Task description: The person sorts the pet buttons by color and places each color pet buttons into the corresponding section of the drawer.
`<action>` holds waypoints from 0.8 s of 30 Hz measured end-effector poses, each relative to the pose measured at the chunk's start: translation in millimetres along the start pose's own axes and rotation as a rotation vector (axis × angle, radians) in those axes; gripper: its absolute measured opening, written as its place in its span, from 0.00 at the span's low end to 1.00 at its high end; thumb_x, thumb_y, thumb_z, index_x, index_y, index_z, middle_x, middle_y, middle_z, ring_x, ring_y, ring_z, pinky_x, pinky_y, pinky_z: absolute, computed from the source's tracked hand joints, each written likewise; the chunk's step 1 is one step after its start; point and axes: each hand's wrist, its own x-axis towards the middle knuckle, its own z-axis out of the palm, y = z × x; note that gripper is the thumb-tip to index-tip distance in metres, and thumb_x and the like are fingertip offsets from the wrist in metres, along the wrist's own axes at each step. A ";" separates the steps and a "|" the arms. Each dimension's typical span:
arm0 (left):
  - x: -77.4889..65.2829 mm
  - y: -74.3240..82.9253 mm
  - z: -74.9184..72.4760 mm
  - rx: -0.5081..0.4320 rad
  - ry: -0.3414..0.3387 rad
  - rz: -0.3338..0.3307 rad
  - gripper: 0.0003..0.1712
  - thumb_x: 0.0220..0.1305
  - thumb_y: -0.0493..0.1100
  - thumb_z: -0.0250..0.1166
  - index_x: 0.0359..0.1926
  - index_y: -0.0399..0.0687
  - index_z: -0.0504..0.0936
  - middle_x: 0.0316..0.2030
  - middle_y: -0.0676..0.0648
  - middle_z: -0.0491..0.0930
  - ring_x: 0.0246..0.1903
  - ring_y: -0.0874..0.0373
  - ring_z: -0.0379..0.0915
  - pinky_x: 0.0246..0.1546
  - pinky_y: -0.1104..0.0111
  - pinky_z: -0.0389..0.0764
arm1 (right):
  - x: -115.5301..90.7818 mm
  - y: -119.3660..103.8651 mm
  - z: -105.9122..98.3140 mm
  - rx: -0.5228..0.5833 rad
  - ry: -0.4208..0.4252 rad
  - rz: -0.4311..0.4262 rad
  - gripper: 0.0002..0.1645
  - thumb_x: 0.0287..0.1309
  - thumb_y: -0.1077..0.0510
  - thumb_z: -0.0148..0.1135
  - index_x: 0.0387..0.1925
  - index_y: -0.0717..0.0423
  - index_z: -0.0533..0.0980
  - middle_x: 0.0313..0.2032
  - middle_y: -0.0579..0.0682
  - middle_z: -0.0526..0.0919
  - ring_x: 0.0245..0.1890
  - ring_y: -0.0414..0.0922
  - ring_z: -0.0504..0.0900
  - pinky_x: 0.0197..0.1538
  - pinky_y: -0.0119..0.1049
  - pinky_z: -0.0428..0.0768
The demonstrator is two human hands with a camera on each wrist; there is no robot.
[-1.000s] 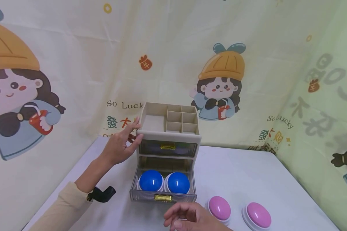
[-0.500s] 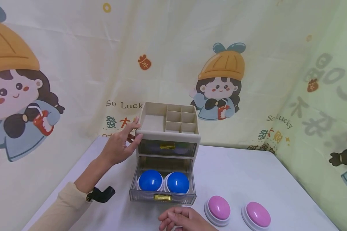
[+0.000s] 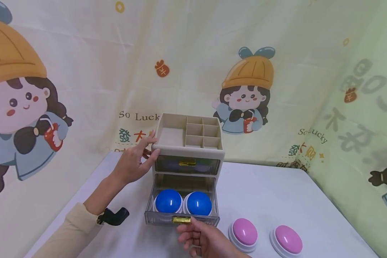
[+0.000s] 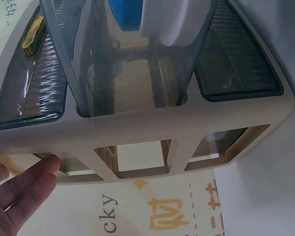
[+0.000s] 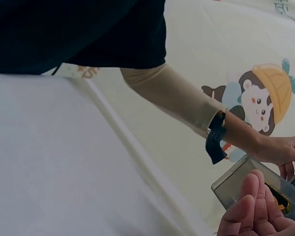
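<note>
A beige desktop drawer organizer (image 3: 188, 152) stands on the table, its lower clear drawer (image 3: 198, 221) pulled out. Two domed blue push lights (image 3: 168, 201) with white bases sit side by side in that drawer. My left hand (image 3: 135, 163) steadies the organizer's upper left corner, thumb on the front edge and fingers along the side; the left wrist view shows those fingers (image 4: 39, 179) nearly straight. At the drawer's gold handle (image 3: 181, 220), my right hand (image 3: 206, 239) has its thumb tip right at the handle's right end, other fingers loosely bent below it.
Two pink push lights (image 3: 244, 231) with white bases stand on the white table (image 3: 261, 190), right of the drawer. The organizer's top has a tray of several compartments. Its upper drawer (image 3: 187, 166) is closed. A printed cloth backdrop (image 3: 193, 53) hangs behind and at both sides.
My right hand first shifts left below the drawer, then rises so its thumb reaches the gold handle. My left hand stays at the organizer's corner, and the drawer holds its place.
</note>
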 end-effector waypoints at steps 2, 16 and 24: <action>0.2 0.3 -0.2 0.002 0.001 -0.001 0.27 0.63 0.49 0.61 0.62 0.47 0.69 0.65 0.45 0.69 0.33 0.56 0.84 0.27 0.68 0.83 | 1.0 -0.2 0.2 0.010 0.005 0.003 0.34 0.67 0.35 0.45 0.57 0.57 0.74 0.44 0.45 0.83 0.41 0.38 0.77 0.42 0.28 0.74; 0.4 0.1 -0.4 0.005 0.001 -0.031 0.27 0.64 0.50 0.61 0.62 0.49 0.70 0.66 0.48 0.68 0.33 0.56 0.84 0.26 0.72 0.81 | 14.8 -13.4 -0.7 0.040 0.008 -0.102 0.32 0.68 0.39 0.46 0.56 0.60 0.74 0.41 0.44 0.84 0.39 0.36 0.79 0.41 0.27 0.75; -0.9 1.4 0.5 -0.013 0.001 -0.026 0.26 0.64 0.49 0.61 0.61 0.48 0.70 0.66 0.48 0.67 0.33 0.57 0.84 0.27 0.72 0.81 | 33.2 -19.3 -9.1 0.072 0.074 -0.159 0.31 0.67 0.40 0.49 0.53 0.63 0.76 0.38 0.44 0.85 0.35 0.36 0.80 0.36 0.26 0.75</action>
